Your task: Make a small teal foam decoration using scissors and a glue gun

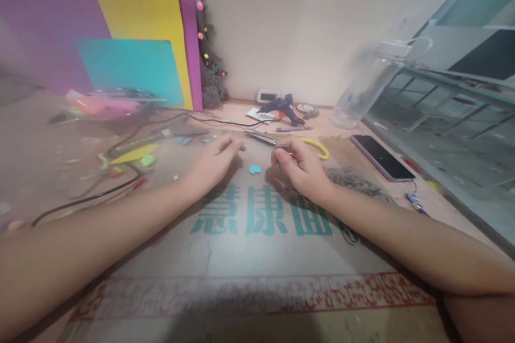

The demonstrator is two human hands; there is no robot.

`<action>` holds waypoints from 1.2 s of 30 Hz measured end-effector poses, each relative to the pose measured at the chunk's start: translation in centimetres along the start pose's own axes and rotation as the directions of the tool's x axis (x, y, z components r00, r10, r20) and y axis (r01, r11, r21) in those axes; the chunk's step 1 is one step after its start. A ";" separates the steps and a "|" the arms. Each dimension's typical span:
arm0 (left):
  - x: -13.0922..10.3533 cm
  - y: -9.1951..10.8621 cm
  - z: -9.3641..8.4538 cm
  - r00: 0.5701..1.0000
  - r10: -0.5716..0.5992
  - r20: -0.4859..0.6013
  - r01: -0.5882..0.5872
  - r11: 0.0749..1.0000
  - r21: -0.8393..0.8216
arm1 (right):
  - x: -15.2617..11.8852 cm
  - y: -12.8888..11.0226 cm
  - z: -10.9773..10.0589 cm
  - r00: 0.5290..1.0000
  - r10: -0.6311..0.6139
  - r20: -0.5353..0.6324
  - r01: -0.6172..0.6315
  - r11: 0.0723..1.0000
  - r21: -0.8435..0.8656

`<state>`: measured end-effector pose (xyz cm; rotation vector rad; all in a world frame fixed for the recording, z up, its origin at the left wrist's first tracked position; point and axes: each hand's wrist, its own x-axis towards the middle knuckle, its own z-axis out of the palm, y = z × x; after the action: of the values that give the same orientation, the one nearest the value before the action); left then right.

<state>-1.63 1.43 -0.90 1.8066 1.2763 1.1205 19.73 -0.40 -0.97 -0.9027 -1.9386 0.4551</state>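
Center frame: one flat blue heart (255, 170) lies between the hands | Left hand (221, 158): fingers curled, closure unclear | Right hand (300, 166): fingertips pinched together | Center right: one tangled yarn heap (356, 181), one yellow-handled metal scissors (321, 146)

The right hand (301, 167) hides the middle of the scissors (263, 138), the right arm (402, 236) covers some gray yarn (358, 181) and runs off the edge like the left arm (120, 230), the purple board (44, 27) is cut off at the left, and the clear bottle (364, 86) and pink thing (108, 105) look blurry.
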 end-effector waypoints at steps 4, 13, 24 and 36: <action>0.2 -0.3 0.1 1.000 -0.007 0.018 0.007 0.999 0.031 | 0.1 -0.2 0.0 1.000 -0.003 0.014 0.003 0.999 -0.042; -0.8 0.5 0.2 0.955 0.264 0.131 -0.277 0.956 0.093 | 0.4 -0.3 0.3 0.996 -0.011 0.094 0.030 0.980 -0.198; -0.4 0.6 0.2 0.917 0.269 0.294 -0.312 0.943 0.111 | 0.2 0.5 0.2 0.975 -0.113 0.190 0.176 0.919 -0.352; -0.5 0.1 0.6 0.898 0.274 0.345 -0.371 0.892 0.259 | 0.2 0.2 0.4 0.962 -0.180 0.204 0.249 0.884 -0.396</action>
<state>-1.17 0.90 -1.19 2.4024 1.0374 0.7880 19.45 -0.14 -1.17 -0.9206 -2.3073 -0.0284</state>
